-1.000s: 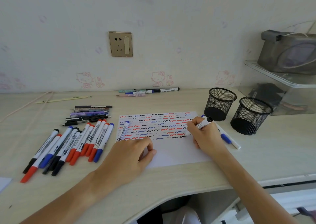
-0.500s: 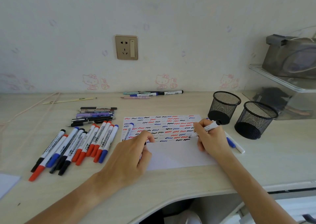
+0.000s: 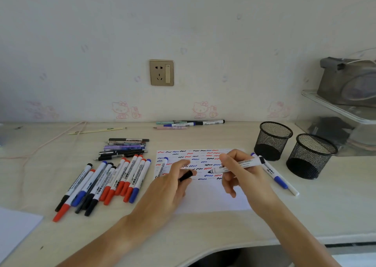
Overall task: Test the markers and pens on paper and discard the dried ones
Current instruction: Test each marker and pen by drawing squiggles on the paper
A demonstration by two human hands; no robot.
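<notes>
While left hand point(image 3: 171, 183) pinches cap point(image 3: 185, 176), right hand point(image 3: 244, 177) levels marker point(image 3: 237, 166)

— What's on your desk point(image 3: 203, 232) right now?

— Paper point(image 3: 211, 197) in the middle with a blue marker point(image 3: 162, 167) lying on its left edge. A fan of markers point(image 3: 101, 185) to my left, a stack of pens point(image 3: 124, 148) behind them. More pens point(image 3: 189, 123) along the wall, a ruler point(image 3: 95, 131), and a cord point(image 3: 50, 142).

— And the right?

— Two mesh cups point(image 3: 272, 140), another marker point(image 3: 276, 177) beside the paper, and a clear shelf point(image 3: 333, 112) in the corner.
</notes>
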